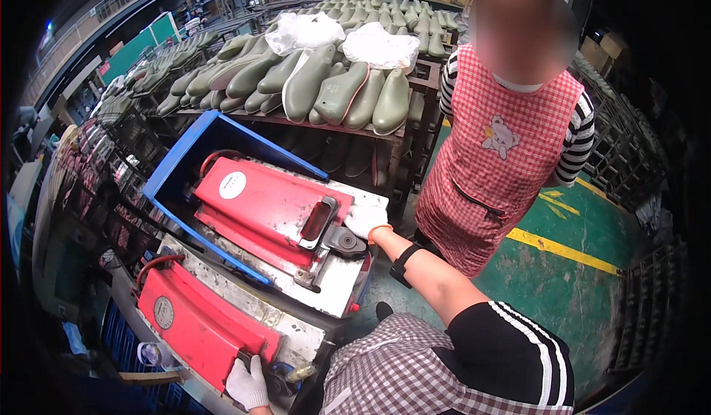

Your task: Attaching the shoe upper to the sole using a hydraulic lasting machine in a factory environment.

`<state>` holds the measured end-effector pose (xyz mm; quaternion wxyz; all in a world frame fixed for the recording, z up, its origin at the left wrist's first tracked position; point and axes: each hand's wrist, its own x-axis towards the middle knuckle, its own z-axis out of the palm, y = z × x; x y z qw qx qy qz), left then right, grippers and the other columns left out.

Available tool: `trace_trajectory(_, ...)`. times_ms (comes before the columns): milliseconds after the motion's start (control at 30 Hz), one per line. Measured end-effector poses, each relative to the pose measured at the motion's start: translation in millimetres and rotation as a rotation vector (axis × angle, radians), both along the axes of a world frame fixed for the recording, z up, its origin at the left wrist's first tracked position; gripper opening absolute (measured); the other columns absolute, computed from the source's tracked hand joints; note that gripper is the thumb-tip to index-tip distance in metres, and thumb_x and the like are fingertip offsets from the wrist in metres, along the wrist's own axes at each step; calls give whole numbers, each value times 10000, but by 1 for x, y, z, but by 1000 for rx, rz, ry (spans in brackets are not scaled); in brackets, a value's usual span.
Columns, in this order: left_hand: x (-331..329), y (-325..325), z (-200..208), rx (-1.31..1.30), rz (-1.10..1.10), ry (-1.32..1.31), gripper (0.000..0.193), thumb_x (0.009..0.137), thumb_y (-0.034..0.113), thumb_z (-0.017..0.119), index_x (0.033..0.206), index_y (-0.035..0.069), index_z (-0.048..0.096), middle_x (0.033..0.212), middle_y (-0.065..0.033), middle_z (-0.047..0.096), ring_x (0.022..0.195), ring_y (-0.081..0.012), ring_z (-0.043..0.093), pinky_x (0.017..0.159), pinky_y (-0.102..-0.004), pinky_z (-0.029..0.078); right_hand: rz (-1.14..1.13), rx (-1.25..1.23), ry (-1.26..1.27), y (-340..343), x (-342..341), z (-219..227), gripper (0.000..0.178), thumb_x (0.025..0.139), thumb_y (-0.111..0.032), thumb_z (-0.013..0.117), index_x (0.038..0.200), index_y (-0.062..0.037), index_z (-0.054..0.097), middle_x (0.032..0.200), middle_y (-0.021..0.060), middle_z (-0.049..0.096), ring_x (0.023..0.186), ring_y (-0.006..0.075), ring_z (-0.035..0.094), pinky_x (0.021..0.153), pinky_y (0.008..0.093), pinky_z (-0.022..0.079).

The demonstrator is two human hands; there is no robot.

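Note:
Two long red machine covers lie side by side on scuffed metal beds. My left hand [248, 384], in a white glove, is closed at the dark handle slot in the end of the nearer red cover [200, 315]. My arm reaches across to the farther red cover [259, 200], where my right hand [366, 219] rests at the metal bed's end, against a black pivot block [345, 242]. That white glove has an orange cuff; it is overexposed, so its fingers do not separate clearly. A blue plastic guard [174, 159] surrounds the far cover's back end and sides.
A rack of green shoe lasts [341, 93] stands behind the machines, with white plastic bags [305, 33] on top. Close on my right stands a person in a red checked apron [492, 156]. Yellow lines [566, 252] mark the green floor [548, 311].

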<state>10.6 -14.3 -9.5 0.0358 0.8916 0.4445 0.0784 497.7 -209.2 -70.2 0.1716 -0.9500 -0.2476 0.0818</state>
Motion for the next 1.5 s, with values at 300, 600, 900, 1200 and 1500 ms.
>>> trace_trajectory(300,2,-2,2,-9,9,-12,399,944,481,714,889,87,697,756,-199,702,706,-426,699,652,-523,537,-3,-12,-3,0,1,-1,436,968,-456,503,1079,-164,807,1113,136,785,1044,360,737,927,486,560)
trace_trajectory(600,2,0,0,-22,20,18,408,943,486,713,904,80,706,784,-205,716,715,-422,706,650,-516,542,14,-30,-14,0,1,4,433,975,-434,487,1076,-159,806,1102,140,786,1027,366,741,915,489,567)
trace_trajectory(900,2,-1,-5,54,2,-37,491,917,528,719,795,59,641,704,-212,665,672,-439,673,627,-545,505,0,10,-13,0,0,5,432,958,-397,502,1048,-127,826,1083,165,791,1022,375,753,910,486,577)
trace_trajectory(1200,5,-7,2,83,-16,-53,423,932,462,739,826,62,650,699,-188,651,661,-426,657,636,-506,513,14,17,-20,0,3,4,437,955,-407,506,1065,-128,823,1116,172,783,1046,376,745,925,494,569)
trace_trajectory(1500,80,-36,42,-200,17,-887,339,939,38,691,1267,-39,654,1176,-149,684,1079,-266,668,967,-376,532,97,-49,89,-33,20,9,517,996,-484,471,1302,-168,742,1303,157,732,1221,365,689,1036,455,545)
